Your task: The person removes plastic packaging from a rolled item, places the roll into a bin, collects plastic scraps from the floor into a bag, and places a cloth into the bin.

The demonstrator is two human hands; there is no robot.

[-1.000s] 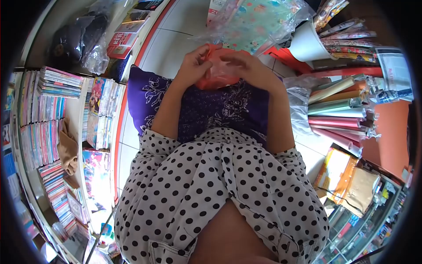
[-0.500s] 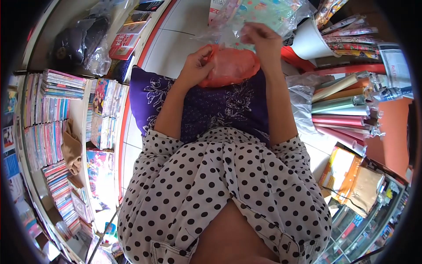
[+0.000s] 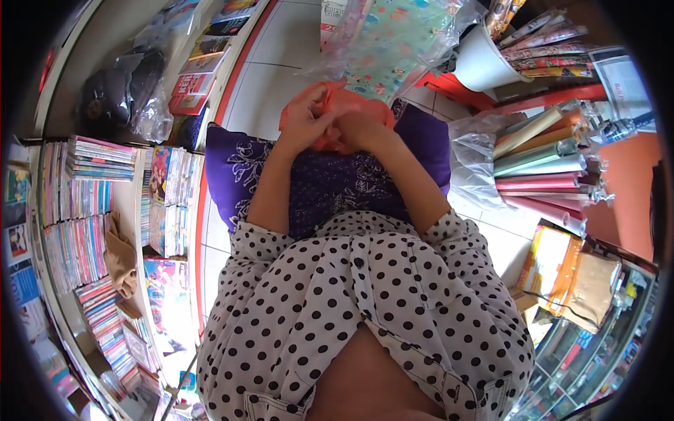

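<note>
A crumpled red-orange plastic bag [image 3: 378, 109] rests on a purple cushion [image 3: 330, 184] with a white flower pattern, in my lap. At the bag's left side, my left hand [image 3: 305, 125] is closed, its fingers bunched around the plastic. My right hand [image 3: 359, 129] lies across the bag, close against the left one. Its fingers are curled into the plastic and partly blurred. What is inside the bag, if anything, cannot be seen.
Ahead on the tiled floor lies green patterned wrapping paper [image 3: 397, 49] in clear plastic. To the right stand a white bucket [image 3: 484, 64] of paper rolls and several coloured rolls [image 3: 540, 165]. Shelves of books [image 3: 74, 238] line the left.
My right hand has come down and left from above the bag and now meets my left hand at the plastic. The bag has shifted left and become more crumpled.
</note>
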